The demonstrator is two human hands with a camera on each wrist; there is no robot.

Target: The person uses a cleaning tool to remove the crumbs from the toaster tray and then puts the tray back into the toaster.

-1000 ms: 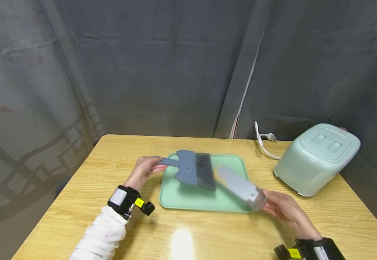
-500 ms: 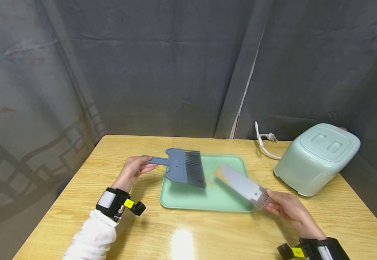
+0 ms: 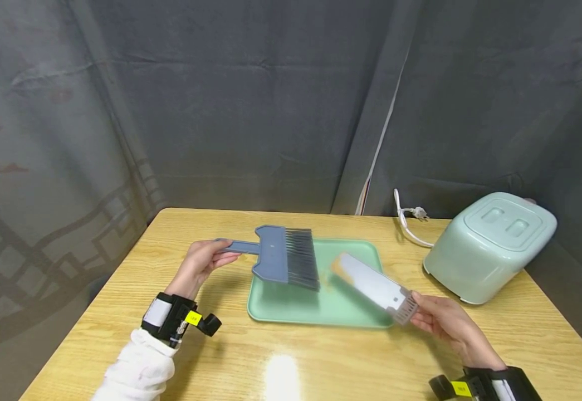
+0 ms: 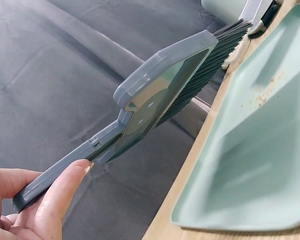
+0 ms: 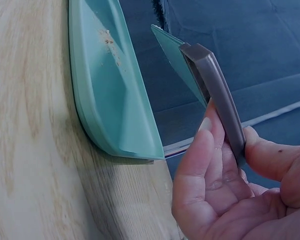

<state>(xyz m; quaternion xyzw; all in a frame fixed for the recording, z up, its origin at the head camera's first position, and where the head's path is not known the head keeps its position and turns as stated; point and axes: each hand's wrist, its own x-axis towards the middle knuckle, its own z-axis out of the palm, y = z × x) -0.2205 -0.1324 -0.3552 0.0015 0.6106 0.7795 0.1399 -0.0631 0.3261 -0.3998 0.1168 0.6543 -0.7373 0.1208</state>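
Brush handle (image 3: pixel 238 245) between left fingers (image 3: pixel 209 257)

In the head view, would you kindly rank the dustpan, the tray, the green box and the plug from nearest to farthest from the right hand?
1. Dustpan: in the right hand's grip.
2. Tray: just left of that hand, on the table.
3. Green box: beyond the hand, at the table's right.
4. Plug: farthest, at the back edge by the curtain.

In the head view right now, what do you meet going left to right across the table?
Left hand → brush → green tray → dustpan → right hand → pale green appliance.
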